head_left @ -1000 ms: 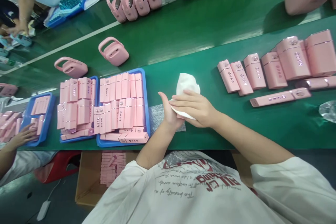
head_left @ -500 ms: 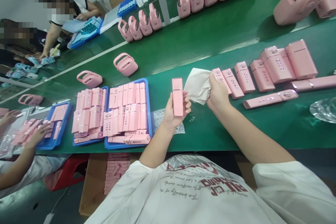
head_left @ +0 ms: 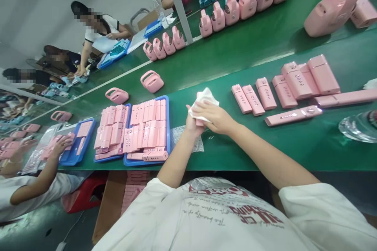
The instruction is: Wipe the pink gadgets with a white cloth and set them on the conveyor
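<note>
My left hand (head_left: 191,122) grips a slim pink bar-shaped casing (head_left: 199,122), almost wholly hidden between my hands. My right hand (head_left: 215,117) lies over it, pressing a white cloth (head_left: 203,100) against the casing. Both hands hover above the green table (head_left: 235,145), just right of a blue tray (head_left: 167,125) packed with several like pink casings. A small sheet of bubble wrap (head_left: 179,135) lies under my left wrist.
A row of pink casings (head_left: 266,94) lies to the right, with a long one (head_left: 290,116) in front. Pink handled devices (head_left: 152,81) stand on the conveyor behind. A second blue tray (head_left: 113,133) sits left. Another person's hand (head_left: 60,145) reaches a far-left tray. A clear plastic piece (head_left: 357,125) lies right.
Half a second ago my left hand held the casing upright with the cloth lifted away; now my right hand has brought the cloth back over it.
</note>
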Demonstrator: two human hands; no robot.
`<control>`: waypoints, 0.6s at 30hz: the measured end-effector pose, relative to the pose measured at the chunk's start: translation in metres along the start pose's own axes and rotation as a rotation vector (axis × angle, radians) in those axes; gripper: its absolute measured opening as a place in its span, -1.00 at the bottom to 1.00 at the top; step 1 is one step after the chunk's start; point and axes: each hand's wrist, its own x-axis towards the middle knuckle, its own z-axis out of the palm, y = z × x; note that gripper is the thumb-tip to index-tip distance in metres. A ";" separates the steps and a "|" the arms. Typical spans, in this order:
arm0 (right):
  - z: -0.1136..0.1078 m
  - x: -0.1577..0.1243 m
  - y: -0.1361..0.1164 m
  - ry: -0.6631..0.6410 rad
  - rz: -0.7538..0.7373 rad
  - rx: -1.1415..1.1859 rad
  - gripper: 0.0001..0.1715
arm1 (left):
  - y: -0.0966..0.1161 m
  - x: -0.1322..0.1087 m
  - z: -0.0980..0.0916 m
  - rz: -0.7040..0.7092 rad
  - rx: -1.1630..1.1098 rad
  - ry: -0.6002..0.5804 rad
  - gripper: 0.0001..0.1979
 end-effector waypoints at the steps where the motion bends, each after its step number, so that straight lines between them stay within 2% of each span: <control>1: 0.002 0.000 -0.002 -0.001 -0.016 0.037 -0.60 | 0.002 0.001 0.000 0.025 0.035 -0.015 -0.31; 3: 0.004 -0.001 -0.002 0.088 0.041 0.114 -0.63 | 0.005 0.005 -0.001 0.054 0.138 -0.029 -0.37; 6: -0.002 -0.003 0.006 0.353 0.259 0.138 -0.56 | 0.002 0.022 0.004 0.064 0.296 0.042 -0.66; 8: -0.012 -0.003 0.016 0.563 0.410 0.136 -0.51 | -0.005 0.035 0.013 0.053 0.413 0.057 -0.82; 10: -0.022 -0.001 0.025 0.863 0.594 0.249 -0.55 | -0.013 0.044 0.023 0.042 0.543 0.028 -0.92; 12: -0.031 0.004 0.033 1.131 0.743 0.432 -0.61 | -0.020 0.049 0.035 0.037 0.640 -0.014 -0.79; 13: -0.034 0.006 0.035 1.225 0.792 0.517 -0.64 | -0.022 0.051 0.040 0.050 0.707 -0.035 -0.69; 16: -0.040 0.010 0.039 1.338 0.852 0.663 -0.73 | -0.014 0.059 0.053 0.199 1.033 -0.049 -0.43; 18: -0.042 0.010 0.040 1.363 0.888 0.738 -0.74 | 0.010 0.071 0.059 0.343 1.233 0.026 -0.39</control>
